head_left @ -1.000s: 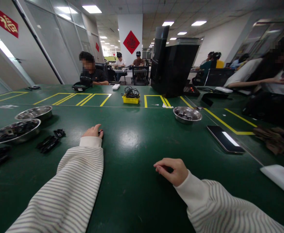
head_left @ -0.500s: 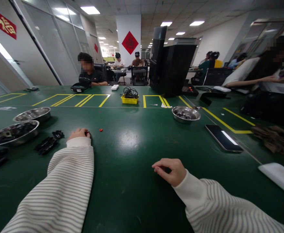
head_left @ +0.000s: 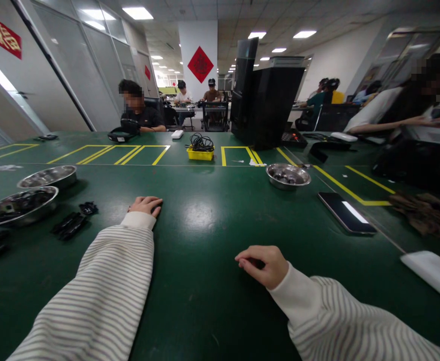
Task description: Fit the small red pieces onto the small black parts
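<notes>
My left hand (head_left: 145,204) lies palm down on the green table (head_left: 197,281), its fingers a little apart and pointing right. The small orange piece is not visible, and what lies under the palm is hidden. Left of this hand are small black parts (head_left: 69,225) on the tabletop. My right hand (head_left: 263,263) rests at centre right with thumb and fingertips pressed together; whatever may be between them is too small to make out. A phone (head_left: 346,213) lies beyond it to the right.
Two metal bowls (head_left: 48,177) (head_left: 18,205) stand at the left, one holding black parts. Another metal bowl (head_left: 288,176) sits right of centre. Farther back are a yellow box with cables (head_left: 200,153) and a black computer case (head_left: 276,108). People sit around.
My left hand has slid right, over the spot where the orange piece lay, and its fingers now show spread. The right hand has stayed in place.
</notes>
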A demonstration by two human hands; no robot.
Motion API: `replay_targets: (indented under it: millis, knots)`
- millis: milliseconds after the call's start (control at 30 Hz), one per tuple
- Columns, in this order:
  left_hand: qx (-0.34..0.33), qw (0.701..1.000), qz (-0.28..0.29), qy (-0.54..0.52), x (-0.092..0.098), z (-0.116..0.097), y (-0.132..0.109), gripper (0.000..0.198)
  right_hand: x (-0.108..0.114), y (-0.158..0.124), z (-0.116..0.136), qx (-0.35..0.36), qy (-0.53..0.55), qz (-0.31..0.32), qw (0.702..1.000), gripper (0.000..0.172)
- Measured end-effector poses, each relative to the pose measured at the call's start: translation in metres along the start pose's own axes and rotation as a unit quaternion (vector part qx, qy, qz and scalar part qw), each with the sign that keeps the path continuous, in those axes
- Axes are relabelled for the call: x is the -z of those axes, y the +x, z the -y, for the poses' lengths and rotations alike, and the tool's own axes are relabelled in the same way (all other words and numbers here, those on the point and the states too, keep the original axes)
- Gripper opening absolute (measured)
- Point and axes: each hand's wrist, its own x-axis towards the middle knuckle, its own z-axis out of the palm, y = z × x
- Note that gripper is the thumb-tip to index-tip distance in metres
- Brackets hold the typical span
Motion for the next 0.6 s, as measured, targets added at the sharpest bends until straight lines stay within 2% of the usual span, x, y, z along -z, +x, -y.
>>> replay_targets:
  millis: [133,267,367,500,600]
  knots:
    - [-0.062,0.997,0.007,-0.046,-0.004,-0.013,-0.001,0.027,0.0,0.0,-0.002,-0.011,0.013,0.002,1.0,0.017]
    - [-0.118,0.986,-0.003,-0.113,-0.008,-0.051,-0.008,0.023,-0.001,0.001,-0.003,-0.029,0.033,-0.004,0.999,0.017]
    - [-0.182,0.956,-0.033,-0.226,-0.007,-0.093,-0.023,0.02,0.0,0.002,-0.002,-0.035,0.04,-0.013,0.998,0.018]
    - [-0.271,0.9,-0.008,-0.342,0.002,-0.148,-0.052,0.017,0.001,0.003,0.001,-0.065,0.043,-0.02,0.997,0.019]
    - [-0.326,0.874,0.012,-0.36,0.007,-0.175,-0.071,0.016,0.001,0.004,0.001,-0.083,0.047,-0.028,0.995,0.02]
